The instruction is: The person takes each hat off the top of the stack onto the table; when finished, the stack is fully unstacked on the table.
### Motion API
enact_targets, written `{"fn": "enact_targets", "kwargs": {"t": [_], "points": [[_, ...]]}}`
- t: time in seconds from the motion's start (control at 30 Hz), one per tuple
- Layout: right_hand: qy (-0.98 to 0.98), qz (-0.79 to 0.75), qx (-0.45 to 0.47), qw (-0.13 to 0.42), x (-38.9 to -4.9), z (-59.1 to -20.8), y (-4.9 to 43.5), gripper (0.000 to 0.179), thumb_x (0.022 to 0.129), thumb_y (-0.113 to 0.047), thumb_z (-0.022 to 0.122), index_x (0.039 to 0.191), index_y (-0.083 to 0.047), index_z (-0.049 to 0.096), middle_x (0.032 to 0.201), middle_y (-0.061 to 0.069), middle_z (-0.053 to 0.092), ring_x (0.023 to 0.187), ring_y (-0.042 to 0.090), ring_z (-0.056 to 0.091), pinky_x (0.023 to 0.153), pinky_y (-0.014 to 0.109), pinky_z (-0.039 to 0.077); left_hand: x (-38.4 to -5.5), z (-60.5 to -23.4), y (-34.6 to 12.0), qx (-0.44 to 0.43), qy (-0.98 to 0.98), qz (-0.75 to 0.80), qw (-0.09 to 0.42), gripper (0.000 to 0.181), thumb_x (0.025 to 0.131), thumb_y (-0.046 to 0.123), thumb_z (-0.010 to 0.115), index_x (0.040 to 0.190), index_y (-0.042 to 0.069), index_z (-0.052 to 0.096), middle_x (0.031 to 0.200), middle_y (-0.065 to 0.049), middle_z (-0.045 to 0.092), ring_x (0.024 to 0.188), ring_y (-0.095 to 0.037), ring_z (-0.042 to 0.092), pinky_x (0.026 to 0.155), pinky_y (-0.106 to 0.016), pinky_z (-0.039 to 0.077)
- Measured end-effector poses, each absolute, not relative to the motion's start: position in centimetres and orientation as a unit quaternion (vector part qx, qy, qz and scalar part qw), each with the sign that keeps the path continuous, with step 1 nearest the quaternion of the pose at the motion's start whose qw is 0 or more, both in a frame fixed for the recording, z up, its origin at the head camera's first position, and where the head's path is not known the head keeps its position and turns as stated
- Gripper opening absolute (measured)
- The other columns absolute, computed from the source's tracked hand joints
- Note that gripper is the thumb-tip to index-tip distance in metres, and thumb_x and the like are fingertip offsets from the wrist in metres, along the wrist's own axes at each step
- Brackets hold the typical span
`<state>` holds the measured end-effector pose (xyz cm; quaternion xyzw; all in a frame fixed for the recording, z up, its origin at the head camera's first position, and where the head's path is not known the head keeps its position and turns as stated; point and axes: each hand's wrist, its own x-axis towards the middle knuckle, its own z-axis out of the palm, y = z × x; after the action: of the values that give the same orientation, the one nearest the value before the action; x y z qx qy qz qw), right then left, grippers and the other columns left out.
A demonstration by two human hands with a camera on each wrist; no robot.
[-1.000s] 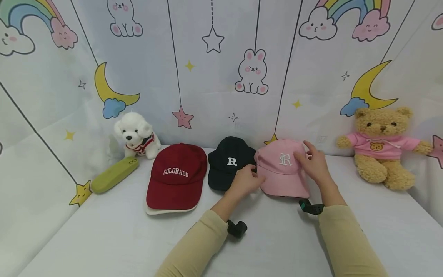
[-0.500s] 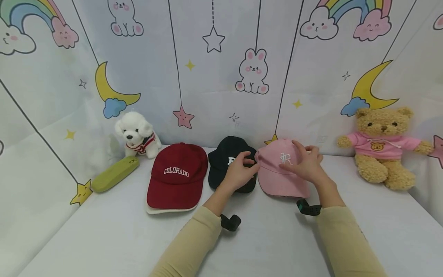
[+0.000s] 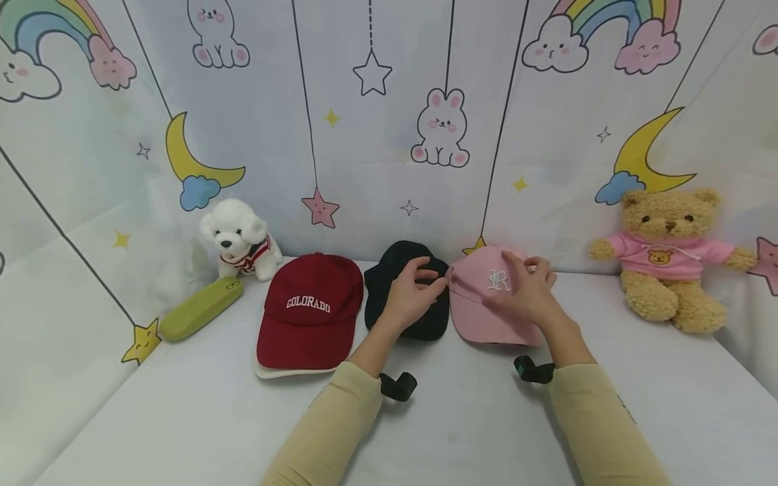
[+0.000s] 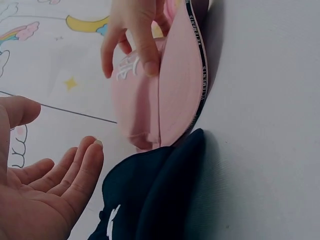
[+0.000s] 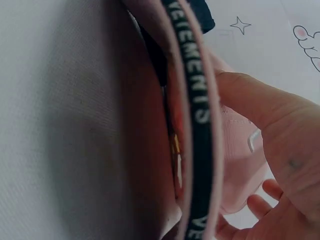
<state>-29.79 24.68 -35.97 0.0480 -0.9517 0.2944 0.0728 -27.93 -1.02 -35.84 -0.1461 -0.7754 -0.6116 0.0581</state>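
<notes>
Between the red cap (image 3: 310, 307) and the pink cap (image 3: 489, 297) on the tabletop (image 3: 462, 418), the black cap (image 3: 406, 297) lies under the left hand (image 3: 408, 297), fingers relaxed and spread, while the right hand (image 3: 524, 291) rests loosely, thumb to brim, on the pink one, brims toward the person.

White tabletop (image 3: 152, 418) fills the lower frame. Behind it, a pale printed backdrop (image 3: 340, 155): rainbows with clouds in both upper corners, yellow moons at left and right, rabbit at centre, hanging stars. Light even, soft.
</notes>
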Motion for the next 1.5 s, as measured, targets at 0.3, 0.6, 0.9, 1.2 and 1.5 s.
{"fn": "enact_targets", "kwargs": {"t": [0.3, 0.6, 0.9, 1.2, 1.5], "points": [[-0.957, 0.274, 0.056, 0.077, -29.6, -35.5, 24.6, 0.102, 0.083, -0.048, 0.081, 0.160, -0.019, 0.021, 0.147, 0.028, 0.009, 0.129, 0.050, 0.013, 0.090, 0.072, 0.039, -27.7, -35.7, -1.2, -0.155, -0.771, -0.616, 0.050, 0.057, 0.096, 0.022, 0.069, 0.146, 0.008, 0.047, 0.125, -0.015, 0.066, 0.093, -0.023, 0.071, 0.079, -0.033, 0.058], [-0.957, 0.246, 0.061, 0.143, -28.9, -33.5, 24.7, 0.089, 0.089, -0.051, 0.071, 0.157, -0.014, 0.028, 0.144, 0.030, 0.018, 0.123, 0.053, 0.025, 0.082, 0.070, 0.040, -27.0, -35.8, -1.9, -0.167, -0.784, -0.595, 0.054, 0.056, 0.097, 0.021, 0.069, 0.146, 0.009, 0.046, 0.125, -0.014, 0.066, 0.090, -0.020, 0.070, 0.080, -0.035, 0.058], [-0.947, 0.265, 0.084, 0.160, -28.7, -32.3, 23.7, 0.088, 0.090, -0.054, 0.069, 0.158, -0.017, 0.028, 0.145, 0.029, 0.020, 0.127, 0.052, 0.024, 0.086, 0.071, 0.042, -26.6, -35.8, -3.7, -0.188, -0.793, -0.574, 0.083, 0.057, 0.096, 0.020, 0.068, 0.146, 0.005, 0.046, 0.126, -0.015, 0.066, 0.093, -0.020, 0.070, 0.080, -0.034, 0.056], [-0.938, 0.295, 0.093, 0.156, -28.6, -31.5, 22.0, 0.085, 0.091, -0.051, 0.070, 0.159, -0.020, 0.030, 0.150, 0.027, 0.021, 0.132, 0.050, 0.023, 0.088, 0.072, 0.041, -26.1, -35.2, -5.8, -0.178, -0.799, -0.565, 0.099, 0.057, 0.095, 0.018, 0.070, 0.146, 0.008, 0.047, 0.126, -0.014, 0.066, 0.097, -0.023, 0.069, 0.084, -0.038, 0.056], [-0.935, 0.296, 0.109, 0.160, -28.8, -31.4, 19.8, 0.080, 0.092, -0.045, 0.071, 0.158, -0.022, 0.031, 0.148, 0.026, 0.026, 0.134, 0.047, 0.026, 0.093, 0.071, 0.041, -25.4, -34.7, -8.2, -0.176, -0.805, -0.554, 0.115, 0.057, 0.096, 0.016, 0.070, 0.147, 0.009, 0.046, 0.128, -0.012, 0.065, 0.100, -0.024, 0.068, 0.086, -0.041, 0.056]]}}
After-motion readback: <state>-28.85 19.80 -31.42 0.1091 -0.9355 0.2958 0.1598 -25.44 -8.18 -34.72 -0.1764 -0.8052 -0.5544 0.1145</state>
